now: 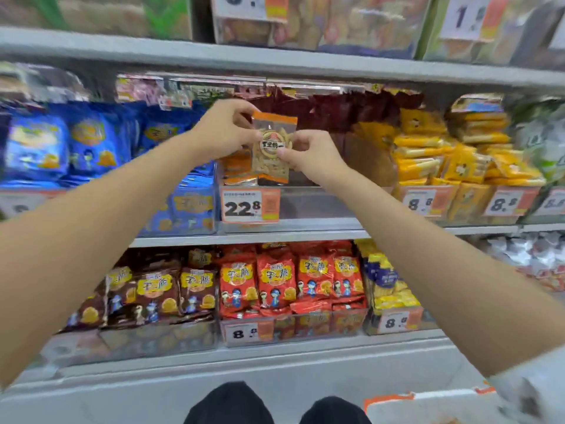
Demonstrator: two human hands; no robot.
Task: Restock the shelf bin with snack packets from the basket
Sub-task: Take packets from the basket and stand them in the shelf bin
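Observation:
An orange-edged clear snack packet (pixel 273 148) with a round label stands upright above the clear shelf bin (pixel 308 203) on the middle shelf. My left hand (pixel 224 130) pinches its upper left side. My right hand (pixel 308 153) pinches its right edge near the middle. Similar orange packets (pixel 238 169) lie in the bin's left part, behind a 22.8 price tag (pixel 250 206). The rest of the bin's front looks bare. A white and orange basket rim (pixel 428 402) shows at the bottom right; its contents are hidden.
Blue packets (pixel 91 142) fill the bin to the left, yellow packets (pixel 452 154) those to the right. Dark red packets (pixel 336 108) stand behind. The lower shelf holds brown packets (pixel 159 289) and red packets (pixel 290 280). My knees (pixel 275 405) are at the bottom.

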